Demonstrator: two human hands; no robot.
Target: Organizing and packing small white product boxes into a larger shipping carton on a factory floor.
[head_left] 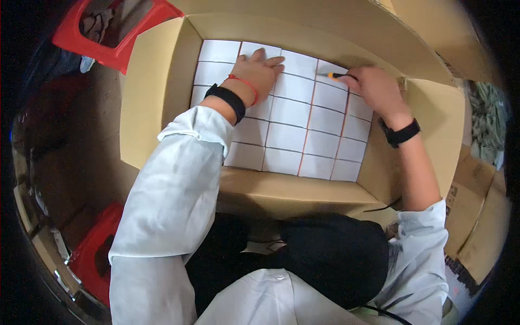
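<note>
Large open brown cardboard carton (162,97) packed with a flat layer of small white rectangular boxes (295,135). Left hand (257,73) laid flat, fingers spread, on far-left boxes. Right hand (376,86) clamped on thin orange-and-black pen (338,75), tip at far-right box. Best done with layer pressed steady, pen kept upright, light pressure, one box at a time.

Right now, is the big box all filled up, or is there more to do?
The cardboard box looks full: white packs cover its whole visible layer in neat rows, no gaps showing. In hand: the left hand lies flat on the packs, and the right hand holds an orange-tipped tool at the far row. Left: the box flaps are open, so it isn't closed yet.
</note>
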